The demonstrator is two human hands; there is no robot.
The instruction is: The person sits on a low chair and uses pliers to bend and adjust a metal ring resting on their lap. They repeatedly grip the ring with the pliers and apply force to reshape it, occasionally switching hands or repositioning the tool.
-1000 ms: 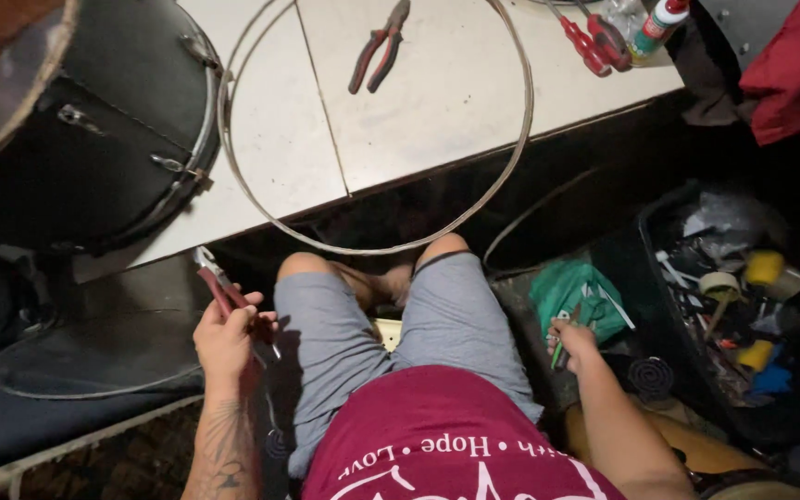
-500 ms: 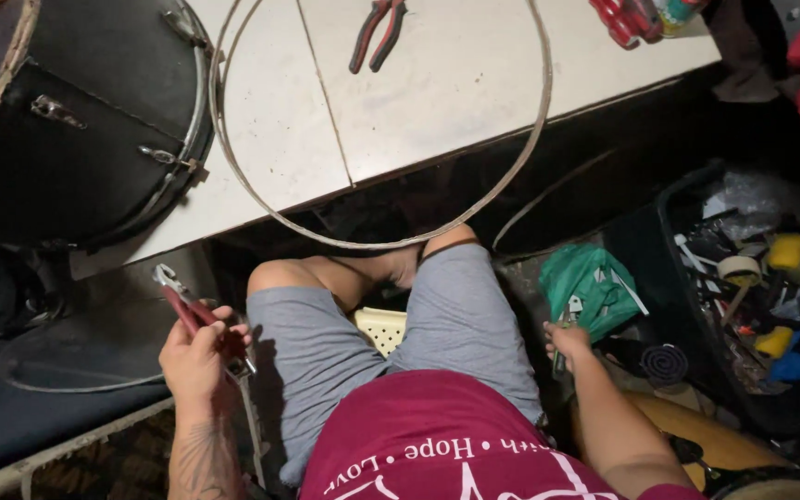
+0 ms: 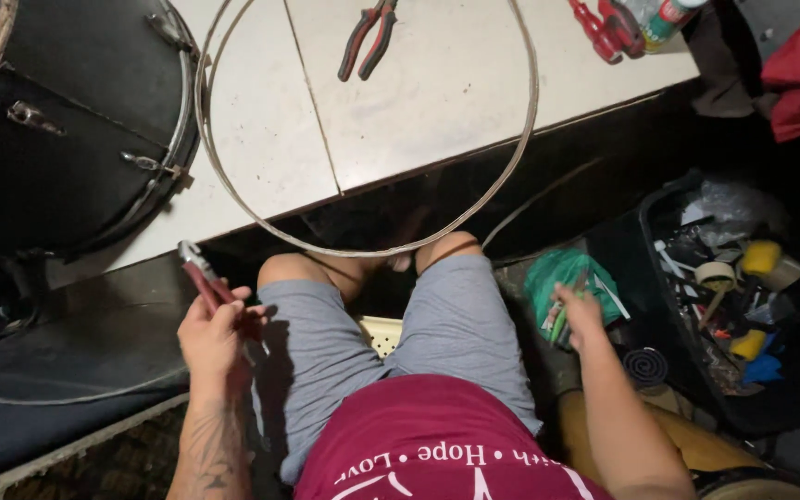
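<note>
My left hand (image 3: 212, 339) grips a pair of red-handled pliers (image 3: 199, 274) beside my left thigh, jaws pointing up toward the table edge. My right hand (image 3: 578, 313) reaches down on my right into a green bag (image 3: 557, 276) on the floor and closes on a small green-handled tool (image 3: 559, 324). A large metal hoop (image 3: 363, 248) lies on the white table (image 3: 261, 139), its near arc hanging over the edge above my knees. I sit in grey shorts and a maroon shirt.
A black drum (image 3: 67, 139) rests on the table's left side. Red-and-black pliers (image 3: 368, 37) lie inside the hoop; red tools (image 3: 608, 28) and a tube at the far right. A black bin (image 3: 733, 296) of tape rolls and tools stands on my right.
The view has shifted; my left hand with the pliers has dropped lower and left, beside my thigh. My right hand stays at the green bag.
</note>
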